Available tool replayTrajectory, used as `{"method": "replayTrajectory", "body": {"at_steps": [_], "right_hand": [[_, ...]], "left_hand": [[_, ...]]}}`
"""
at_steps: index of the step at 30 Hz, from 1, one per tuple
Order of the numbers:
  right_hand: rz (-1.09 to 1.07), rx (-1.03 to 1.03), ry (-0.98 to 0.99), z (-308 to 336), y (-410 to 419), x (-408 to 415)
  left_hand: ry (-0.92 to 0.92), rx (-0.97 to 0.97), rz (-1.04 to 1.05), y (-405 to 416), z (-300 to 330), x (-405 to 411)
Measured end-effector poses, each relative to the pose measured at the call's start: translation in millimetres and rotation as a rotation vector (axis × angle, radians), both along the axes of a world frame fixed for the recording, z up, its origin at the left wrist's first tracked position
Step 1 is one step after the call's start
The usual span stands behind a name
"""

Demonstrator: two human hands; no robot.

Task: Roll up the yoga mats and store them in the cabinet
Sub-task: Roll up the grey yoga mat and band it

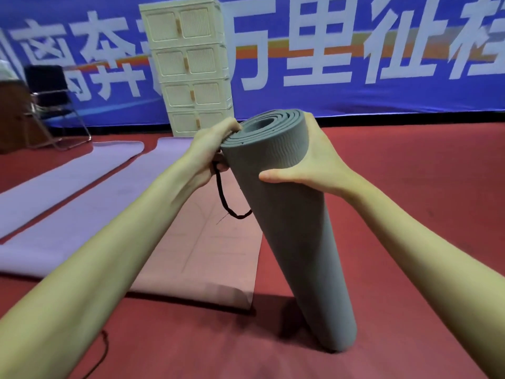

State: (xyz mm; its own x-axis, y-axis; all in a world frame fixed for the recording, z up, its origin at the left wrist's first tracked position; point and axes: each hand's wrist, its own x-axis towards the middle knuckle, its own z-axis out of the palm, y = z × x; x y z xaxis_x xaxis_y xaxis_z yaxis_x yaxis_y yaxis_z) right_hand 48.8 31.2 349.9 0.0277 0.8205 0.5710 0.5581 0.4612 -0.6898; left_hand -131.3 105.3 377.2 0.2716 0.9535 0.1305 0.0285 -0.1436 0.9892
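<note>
Red carpet floor [410,201], blue banner [355,50] as backdrop. Cream stacked cabinet [195,67] stands against the banner, doors closed, well apart from the person; likely the storage target.

Three mats lie flat and unrolled on the left: two lilac mats [76,170] side by side, a pink mat [213,255] nearer the centre. Probably laid out in a row to be taken one by one.

Grey rolled mat [287,228] stands on end on the floor, tilted, top leaning left. Standing it up likely frees the top end for tying.

Right hand [308,162] wraps the roll near the top, thumb across the front, fingers behind; a firm clasp, apparently to stop it unrolling. Forearm reaches in from the lower right.

Left hand [216,149] curls at the top rim, pinching a black cord [224,198] that hangs in a loop. Judged step: binding the roll before storing.

A second thin cord [102,354] lies on the floor, lower left.
</note>
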Motion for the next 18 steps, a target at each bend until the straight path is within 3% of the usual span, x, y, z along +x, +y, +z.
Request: {"method": "replayTrajectory", "body": {"at_steps": [9, 18], "right_hand": [[0.174, -0.173, -0.091, -22.9, 10.1, -49.2], [0.162, -0.328, -0.182, -24.9, 25.0, -72.6]], "left_hand": [[0.375, 0.271, 0.059, 28.9, -2.4, -76.3], [0.438, 0.443, 0.129, 34.7, 2.0, -84.7]]}}
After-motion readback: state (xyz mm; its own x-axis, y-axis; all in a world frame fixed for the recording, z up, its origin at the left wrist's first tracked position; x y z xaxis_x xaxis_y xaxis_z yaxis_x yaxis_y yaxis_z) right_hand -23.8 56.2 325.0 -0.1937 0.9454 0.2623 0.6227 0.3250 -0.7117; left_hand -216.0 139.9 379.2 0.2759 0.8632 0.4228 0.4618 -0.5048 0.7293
